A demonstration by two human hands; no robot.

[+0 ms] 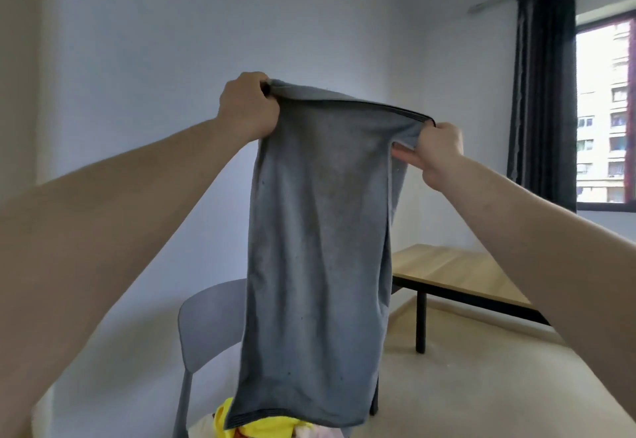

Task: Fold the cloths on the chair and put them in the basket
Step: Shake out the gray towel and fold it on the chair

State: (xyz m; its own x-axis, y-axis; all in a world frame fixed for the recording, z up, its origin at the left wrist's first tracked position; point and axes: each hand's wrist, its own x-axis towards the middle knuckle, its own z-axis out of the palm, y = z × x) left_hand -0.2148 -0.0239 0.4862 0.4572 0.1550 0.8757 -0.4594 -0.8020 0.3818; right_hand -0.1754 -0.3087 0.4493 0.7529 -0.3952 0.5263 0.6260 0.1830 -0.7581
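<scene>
A long grey cloth (316,248) hangs in the air in front of me, doubled over along its top edge. My left hand (249,107) grips its top left corner, fingers curled round the fabric. My right hand (435,150) pinches the top right corner, two fingers sticking out below. The cloth's lower hem dangles just above a yellow cloth (254,427) and other pale cloths lying on the grey chair (210,320). The chair's backrest shows to the left of the hanging cloth; its seat is mostly hidden. No basket is in view.
A low wooden table (457,276) with black legs stands at the right, near the wall. A dark curtain (543,93) hangs beside a window (605,110) at the far right. Pale floor lies between chair and table.
</scene>
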